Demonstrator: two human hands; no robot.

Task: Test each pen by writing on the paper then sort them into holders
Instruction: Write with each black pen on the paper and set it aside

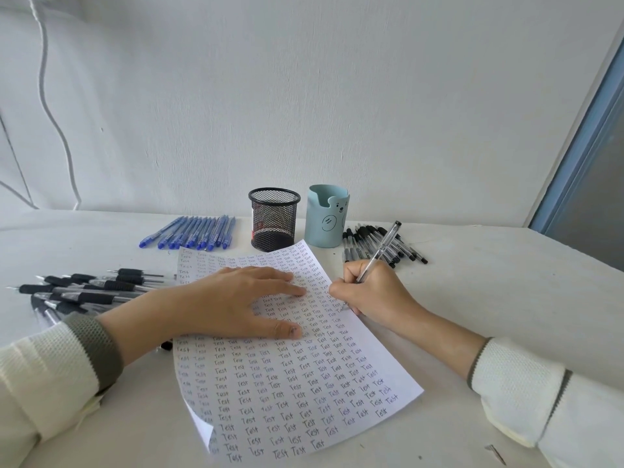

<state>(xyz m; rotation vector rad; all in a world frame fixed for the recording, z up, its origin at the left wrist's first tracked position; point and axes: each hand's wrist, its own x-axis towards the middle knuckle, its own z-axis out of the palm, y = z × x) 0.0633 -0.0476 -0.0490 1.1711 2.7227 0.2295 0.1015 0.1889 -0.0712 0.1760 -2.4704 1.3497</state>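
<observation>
The right hand (pixel 373 293) pinches a clear pen (pixel 381 253), tip on the paper (pixel 304 383), which the flat left hand (pixel 236 298) presses.

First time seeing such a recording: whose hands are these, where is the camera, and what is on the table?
No robot here: one picture from a camera worn on a person's head, looking down at bare hands. The left hand lies flat on the paper, filled with the word "Test". The right hand grips a clear pen at the sheet's right edge. Behind stand a black mesh holder and a blue bear holder, with blue pens left, black pens right, and more pens far left.
</observation>
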